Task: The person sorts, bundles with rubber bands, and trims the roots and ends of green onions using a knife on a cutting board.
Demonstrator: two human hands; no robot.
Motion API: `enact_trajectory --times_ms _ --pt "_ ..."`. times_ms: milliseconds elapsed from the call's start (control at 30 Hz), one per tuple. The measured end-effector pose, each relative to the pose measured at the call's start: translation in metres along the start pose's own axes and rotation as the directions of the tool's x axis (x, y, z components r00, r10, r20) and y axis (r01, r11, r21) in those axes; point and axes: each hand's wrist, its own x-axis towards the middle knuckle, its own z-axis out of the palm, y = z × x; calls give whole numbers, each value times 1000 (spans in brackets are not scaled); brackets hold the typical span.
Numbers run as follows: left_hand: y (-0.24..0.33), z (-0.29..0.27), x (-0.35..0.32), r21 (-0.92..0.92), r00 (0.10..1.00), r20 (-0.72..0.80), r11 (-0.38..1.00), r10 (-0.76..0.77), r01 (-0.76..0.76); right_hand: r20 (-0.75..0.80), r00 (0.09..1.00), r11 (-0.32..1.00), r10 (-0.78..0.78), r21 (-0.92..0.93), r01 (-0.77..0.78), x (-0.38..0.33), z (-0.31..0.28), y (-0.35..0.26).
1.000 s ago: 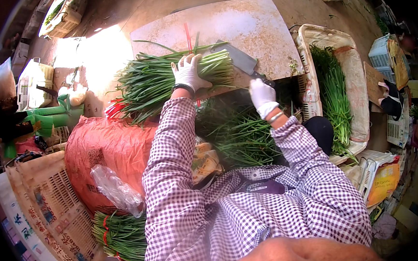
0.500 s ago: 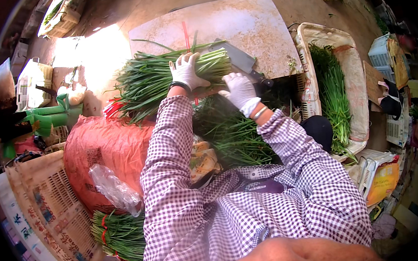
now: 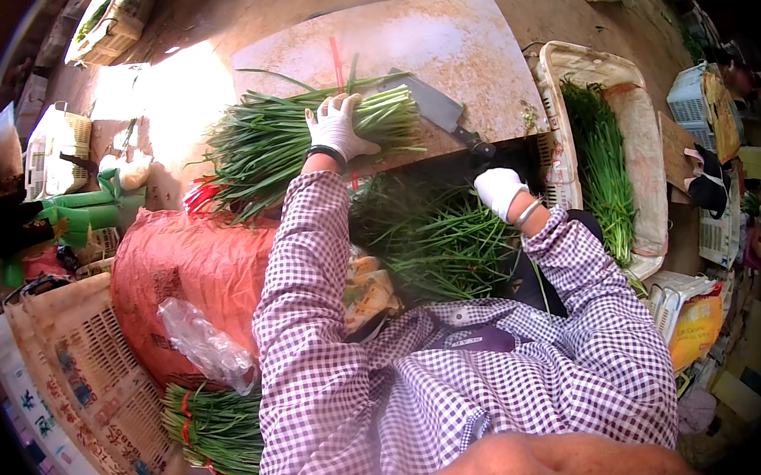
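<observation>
A thick bunch of garlic chives [image 3: 259,144] lies across the near edge of a white, stained board [image 3: 438,44], pale cut ends to the right. My left hand [image 3: 336,128], in a white glove, holds the bunch from above, fingers curled over it. A red strip [image 3: 337,64] passes beneath the bunch and shows on both sides. On the board to the right rests a cleaver [image 3: 428,102], its black handle jutting past the edge. Below that handle is my gloved right hand [image 3: 499,189], closed, off the cleaver; whatever it may hold is hidden. Loose chives [image 3: 443,242] lie under it.
To the right stands a long white crate [image 3: 648,157] with more chives [image 3: 603,169]. At my left are a red sack [image 3: 193,268], a clear plastic bag [image 3: 202,338] and tied chive bunches [image 3: 222,429]. Red strips [image 3: 201,195] lie at the board's left corner.
My right hand has left the cut ends of the bunch and moved right and nearer to me, its fingers now closed. The left hand has stayed on the bunch.
</observation>
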Motion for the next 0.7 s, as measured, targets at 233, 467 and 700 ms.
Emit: enact_trajectory --times_ms 233,467,700 --pt "1 -1 2 2 1000 12 1000 1 -1 -687 726 894 -19 314 321 18 -55 -80" --pt "3 -8 -2 43 997 73 999 1 -4 -669 738 795 88 493 352 82 -43 -106" --pt "3 -5 -2 51 998 62 999 -15 12 -765 644 939 7 227 258 90 -37 -102"
